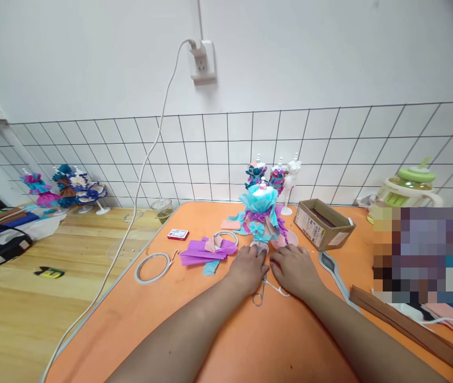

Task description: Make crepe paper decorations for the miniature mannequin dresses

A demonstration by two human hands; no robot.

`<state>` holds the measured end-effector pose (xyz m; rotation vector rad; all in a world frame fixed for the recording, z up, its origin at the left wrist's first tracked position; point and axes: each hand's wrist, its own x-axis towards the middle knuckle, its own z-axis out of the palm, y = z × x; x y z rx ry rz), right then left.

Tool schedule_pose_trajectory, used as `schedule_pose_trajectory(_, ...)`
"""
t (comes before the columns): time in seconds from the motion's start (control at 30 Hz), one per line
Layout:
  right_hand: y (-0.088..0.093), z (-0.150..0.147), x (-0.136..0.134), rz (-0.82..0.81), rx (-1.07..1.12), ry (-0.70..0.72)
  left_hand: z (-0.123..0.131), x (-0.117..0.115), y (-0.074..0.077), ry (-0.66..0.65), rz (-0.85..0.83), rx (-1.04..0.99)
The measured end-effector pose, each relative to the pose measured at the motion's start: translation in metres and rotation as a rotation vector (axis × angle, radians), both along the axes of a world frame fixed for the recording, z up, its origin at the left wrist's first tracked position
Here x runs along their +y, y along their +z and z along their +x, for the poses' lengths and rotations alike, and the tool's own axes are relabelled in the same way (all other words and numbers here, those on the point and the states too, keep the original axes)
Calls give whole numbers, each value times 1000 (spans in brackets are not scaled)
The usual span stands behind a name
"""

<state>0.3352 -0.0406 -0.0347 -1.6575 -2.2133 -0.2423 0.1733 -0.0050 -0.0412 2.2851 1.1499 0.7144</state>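
Note:
My left hand [250, 268] lies palm down on the orange table, its fingertips at the round white base of a small dress-form mannequin [261, 215]. The mannequin wears a turquoise and purple crepe-paper dress with ruffles and a bow. Just right of it, my right hand [295, 270] rests palm down with its fingers laid out near a pink disc [288, 239]. Below and between both hands lies a pair of scissors [258, 299], its blades partly covered by them. Left of my left hand sit purple crepe paper [206, 252] and a turquoise scrap [211, 267].
Behind stand more mannequins, one bare white [292, 173]. An open cardboard box [324, 223] is at right, with a brown paper strip [402, 324] nearer. At left are a tape roll [152, 281], a small red-and-white box [178, 234] and a hanging white cable [140, 186].

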Motion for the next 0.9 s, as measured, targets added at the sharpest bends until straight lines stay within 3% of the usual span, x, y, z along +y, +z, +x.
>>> schedule_pose_trajectory(0.2,3,-6,-2,-49,-50,-2,-5,6,4,56,16,157)
schedule_pose_trajectory(0.47,4,-12,-5,-106,-10,67,-13,27,-2,298,-43,162)
schedule_pose_trajectory(0.73,-4,-24,-1,-156,22,58,-13,29,-1,259,18,141)
schedule_pose_trajectory(0.9,0,-24,-6,-175,32,50,-12,28,-1,290,-56,136)
